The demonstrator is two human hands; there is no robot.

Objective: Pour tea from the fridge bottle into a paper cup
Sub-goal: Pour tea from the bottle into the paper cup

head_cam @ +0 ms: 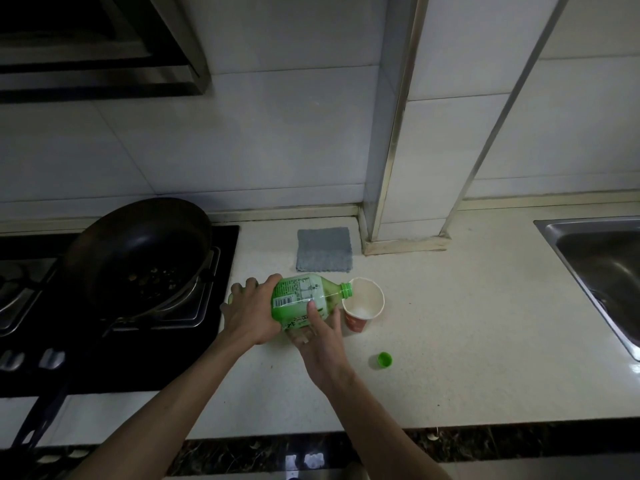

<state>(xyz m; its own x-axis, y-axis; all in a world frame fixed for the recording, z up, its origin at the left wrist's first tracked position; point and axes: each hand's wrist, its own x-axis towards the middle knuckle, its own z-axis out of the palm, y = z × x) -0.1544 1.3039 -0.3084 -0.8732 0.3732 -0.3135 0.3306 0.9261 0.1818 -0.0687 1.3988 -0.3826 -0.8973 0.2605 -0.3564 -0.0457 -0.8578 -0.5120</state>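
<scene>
Pour step: both hands' fingers [313,308] grasping tilted tea bottle [298,296], neck at paper cup [363,306] 9 o'clock rim; next, tilt further.

bottle [298,299] label: barcode; print seemingly illegible

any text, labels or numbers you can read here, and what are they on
None can be quoted.
Green plastic tea bottle: label has a barcode, a printed table and large characters, all too small or blurred to read.
Red and white paper cup: pale marking on the red wall, unreadable.
Loose green bottle cap: no text visible.
</scene>
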